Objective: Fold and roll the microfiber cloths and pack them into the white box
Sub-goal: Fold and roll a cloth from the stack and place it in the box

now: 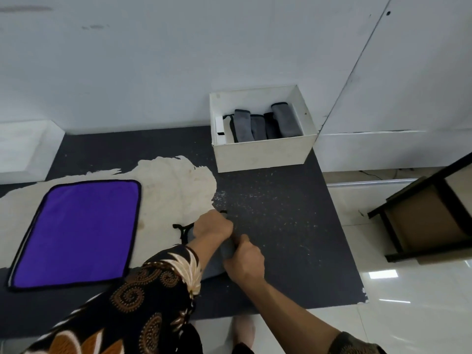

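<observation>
The grey cloth lies on the dark mat, with the left hand and right hand both curled tight round it. Its roll seems to run from 10 to 4 o'clock. The white box stands at 1 o'clock, the left hand slightly nearer. The wrists hide most of the cloth.

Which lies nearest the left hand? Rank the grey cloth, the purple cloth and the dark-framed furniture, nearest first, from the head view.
1. grey cloth: gripped by the left hand itself.
2. purple cloth: lying flat, off to the hand's left.
3. dark-framed furniture: far right, standing on the floor.
</observation>
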Motion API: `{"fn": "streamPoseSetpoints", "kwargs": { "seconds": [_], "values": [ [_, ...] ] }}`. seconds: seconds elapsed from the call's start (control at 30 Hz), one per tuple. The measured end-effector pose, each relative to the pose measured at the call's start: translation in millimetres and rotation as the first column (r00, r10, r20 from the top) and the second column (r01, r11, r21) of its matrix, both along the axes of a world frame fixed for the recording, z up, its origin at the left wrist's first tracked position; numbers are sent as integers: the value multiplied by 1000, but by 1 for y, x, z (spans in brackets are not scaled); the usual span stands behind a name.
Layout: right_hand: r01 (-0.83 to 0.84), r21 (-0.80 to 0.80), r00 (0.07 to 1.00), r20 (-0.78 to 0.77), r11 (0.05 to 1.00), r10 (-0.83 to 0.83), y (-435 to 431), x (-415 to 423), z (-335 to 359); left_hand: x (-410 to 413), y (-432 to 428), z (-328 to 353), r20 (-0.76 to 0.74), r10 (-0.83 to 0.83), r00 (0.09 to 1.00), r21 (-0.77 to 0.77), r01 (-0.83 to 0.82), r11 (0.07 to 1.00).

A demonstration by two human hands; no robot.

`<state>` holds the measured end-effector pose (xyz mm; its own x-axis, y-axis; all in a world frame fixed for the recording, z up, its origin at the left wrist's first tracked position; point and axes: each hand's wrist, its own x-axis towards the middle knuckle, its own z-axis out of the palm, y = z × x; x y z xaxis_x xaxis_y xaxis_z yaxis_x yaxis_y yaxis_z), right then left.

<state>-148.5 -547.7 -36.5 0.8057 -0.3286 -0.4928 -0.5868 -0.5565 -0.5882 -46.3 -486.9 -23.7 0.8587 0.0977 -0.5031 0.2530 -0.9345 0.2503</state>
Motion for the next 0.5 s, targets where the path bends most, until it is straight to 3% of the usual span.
{"fn": "streamPoseSetpoints", "kwargs": {
  "seconds": [0.1, 0.2, 0.33, 0.5],
  "values": [
    [-41, -120, 994, 99, 992, 53, 8, -3, 0, 9, 26, -3, -131, 169, 977, -249, -197, 948],
    [-148, -380, 930, 260, 913, 259, 18, -9, -3, 14, 49, -5, -264, 327, 908, -473, -417, 776],
    [-279, -560, 782, 339, 780, 523, 30, -14, -9, 14, 77, 2, -358, 377, 854, -517, -518, 682],
    [-442, -616, 648, 283, 652, 707, 35, -21, -16, 10, 102, 2, -370, 425, 826, -488, -562, 667]
  ]
}}
